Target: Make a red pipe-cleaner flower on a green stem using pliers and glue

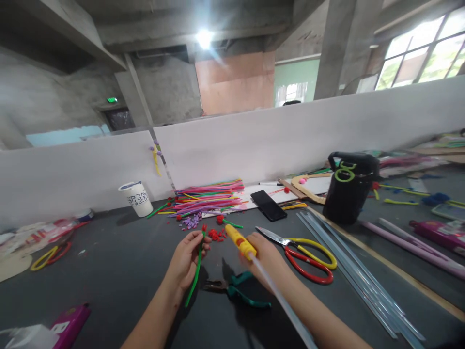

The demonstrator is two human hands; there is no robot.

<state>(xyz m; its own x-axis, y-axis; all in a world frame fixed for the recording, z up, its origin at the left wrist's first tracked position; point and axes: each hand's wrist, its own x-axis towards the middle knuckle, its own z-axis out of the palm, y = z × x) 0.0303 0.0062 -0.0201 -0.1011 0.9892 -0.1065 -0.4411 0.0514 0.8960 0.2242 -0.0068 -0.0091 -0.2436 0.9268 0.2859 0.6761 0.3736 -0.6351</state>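
My left hand (187, 256) pinches a green stem (196, 276) that has small red pieces at its top and hangs down past the palm. In my right hand (262, 253) is a yellow glue gun (241, 241), its nozzle side toward the stem and a long clear glue stick trailing from its back. Between and below the hands lie green-handled pliers (240, 291). Small red pieces (217, 235) are scattered just beyond the hands, beside a red pompom on a green stem (229, 222) and a heap of lilac pieces (192, 222).
Scissors (308, 257) with red and yellow handles and clear glue sticks (356, 271) lie right. Behind are a phone (268, 205), a black bottle (348, 191), colourful stems (207, 196) and a white cup (136, 198). A white partition (236, 145) bounds the dark table (123, 271).
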